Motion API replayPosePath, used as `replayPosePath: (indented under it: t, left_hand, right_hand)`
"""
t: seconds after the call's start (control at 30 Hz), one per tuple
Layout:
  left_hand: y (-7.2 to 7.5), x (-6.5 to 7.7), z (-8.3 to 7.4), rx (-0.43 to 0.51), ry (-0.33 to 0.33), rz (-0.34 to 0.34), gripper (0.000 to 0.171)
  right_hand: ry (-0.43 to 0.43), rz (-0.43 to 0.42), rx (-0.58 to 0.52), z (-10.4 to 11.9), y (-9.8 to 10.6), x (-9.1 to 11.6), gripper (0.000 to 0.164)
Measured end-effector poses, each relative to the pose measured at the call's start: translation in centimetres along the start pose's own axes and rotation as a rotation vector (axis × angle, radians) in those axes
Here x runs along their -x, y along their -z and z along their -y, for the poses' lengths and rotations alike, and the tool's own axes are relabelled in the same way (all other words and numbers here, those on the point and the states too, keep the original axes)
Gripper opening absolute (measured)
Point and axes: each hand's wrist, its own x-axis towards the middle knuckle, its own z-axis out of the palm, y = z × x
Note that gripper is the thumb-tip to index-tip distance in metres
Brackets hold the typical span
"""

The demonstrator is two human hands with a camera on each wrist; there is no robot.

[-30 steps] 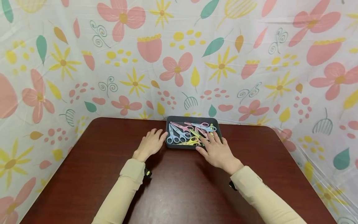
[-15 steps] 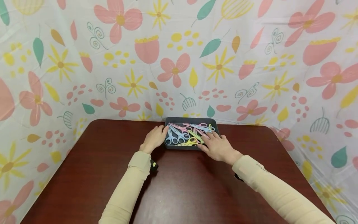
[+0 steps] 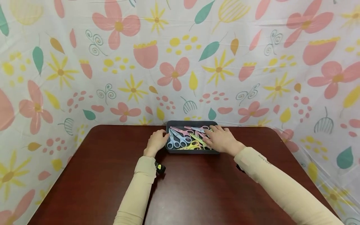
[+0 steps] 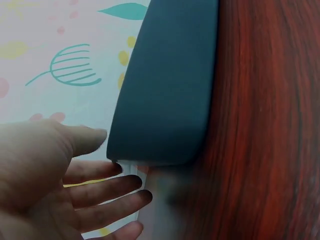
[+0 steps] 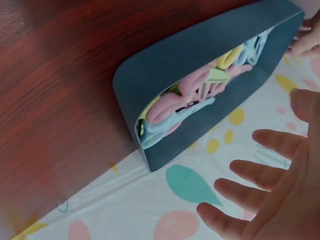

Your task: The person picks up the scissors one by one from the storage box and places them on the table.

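Observation:
A dark grey tray (image 3: 194, 152) near the table's back edge holds several pairs of scissors. Among them lie blue scissors (image 3: 184, 139), pink scissors (image 3: 180, 131) and yellow scissors (image 3: 194, 145). My left hand (image 3: 155, 143) is at the tray's left end; in the left wrist view its thumb and fingertips come right up to the corner of the tray wall (image 4: 165, 85), fingers extended. My right hand (image 3: 222, 139) overlaps the tray's right end in the head view, hiding some scissors. In the right wrist view its fingers (image 5: 245, 195) are spread and hold nothing.
The dark reddish-brown table (image 3: 182, 184) stretches in front of the tray. A white cloth with flower and leaf prints (image 3: 180, 62) hangs close behind the table's back edge and along both sides.
My left hand has shifted right along the tray's left end. My right hand has moved farther back over the tray's right end. The head view has tilted slightly up.

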Motion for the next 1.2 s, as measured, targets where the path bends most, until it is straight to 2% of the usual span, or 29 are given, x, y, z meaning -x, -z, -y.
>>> replayPosePath:
  t: [0.13,0.37,0.5,0.67,0.77,0.9,0.97,1.2]
  left_hand:
    - [-0.3,-0.1,-0.1,-0.006,0.01,-0.009,0.038]
    - [-0.1,-0.4,-0.5,-0.007,-0.049,-0.015,0.03]
    - [-0.1,-0.8,-0.5,0.022,-0.038,-0.011,0.027]
    - [-0.4,-0.9,-0.3,0.053,-0.005,0.033,0.031]
    - [-0.5,-0.9,-0.3,0.053,0.003,0.056,0.037]
    - [-0.3,-1.1,-0.6,0.017,-0.012,0.044,0.041]
    - [-0.2,-1.2,-0.7,0.007,-0.013,0.035,0.041]
    - [-0.7,-1.0,-0.6,0.008,-0.013,0.053,0.041]
  right_hand:
    - [-0.015,0.001,0.022,-0.4,-0.4,-0.9,0.05]
    - [-0.055,0.051,0.044,-1.4,-1.0,-2.2,0.042]
    - [-0.083,0.091,0.015,-2.1,-0.9,-3.2,0.042]
    - [-0.101,0.113,-0.04,-2.9,-1.6,-3.8,0.039]
    - [-0.109,0.123,-0.091,-3.3,-2.0,-3.9,0.029]
    - [-0.119,0.116,-0.122,-3.3,-2.0,-4.0,0.019]
    - [-0.122,0.107,-0.12,-3.2,-2.0,-3.9,0.019]
    - [-0.151,0.148,-0.112,-2.5,-2.6,-3.4,0.038]
